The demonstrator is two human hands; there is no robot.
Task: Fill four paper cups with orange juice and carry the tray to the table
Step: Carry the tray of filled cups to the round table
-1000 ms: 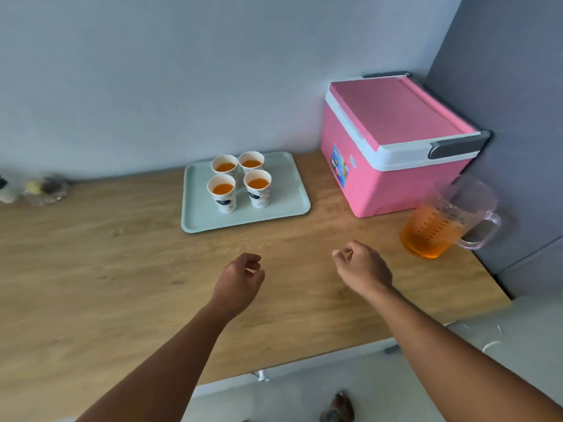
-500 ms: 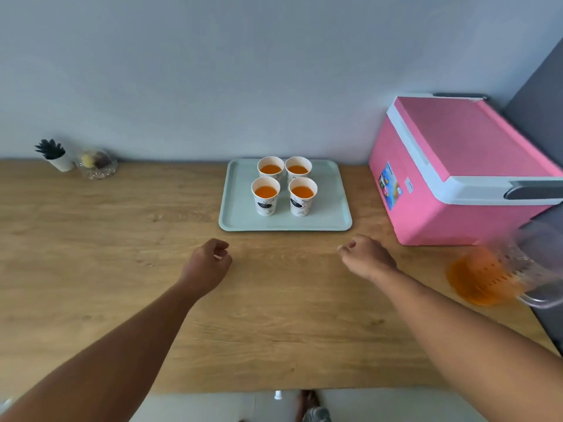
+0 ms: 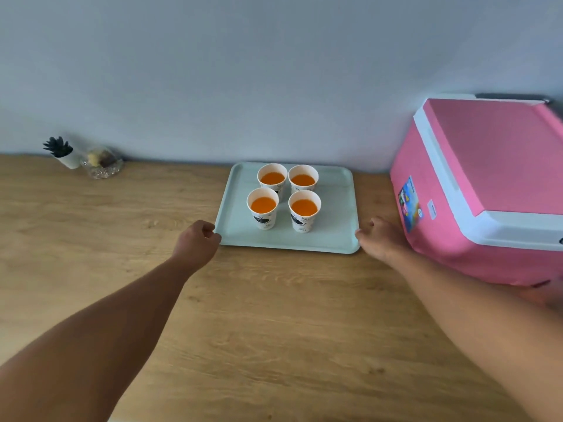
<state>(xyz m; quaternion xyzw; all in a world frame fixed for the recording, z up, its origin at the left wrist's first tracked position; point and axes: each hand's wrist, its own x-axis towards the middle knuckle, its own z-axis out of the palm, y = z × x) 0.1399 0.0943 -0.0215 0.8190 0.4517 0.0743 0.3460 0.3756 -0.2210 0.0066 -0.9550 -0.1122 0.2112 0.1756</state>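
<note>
**Hands at the tray's near corners**

On a wooden counter (image 3: 122, 239) against a pale wall (image 3: 213, 71), a small potted plant (image 3: 61, 152) and glass dish (image 3: 102, 164) sit far left. The left hand (image 3: 196, 243), fingers curled, touches the tray (image 3: 335, 236) holding 4 filled cups (image 3: 283, 196). The right hand (image 3: 380, 240), curled, touches its right corner; I cannot tell if either grips. A pink cooler (image 3: 487, 184) stands right.

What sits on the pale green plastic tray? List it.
On the pale green plastic tray: four white paper cups holding orange juice. Cup bottoms and juice depth are hidden.
</note>
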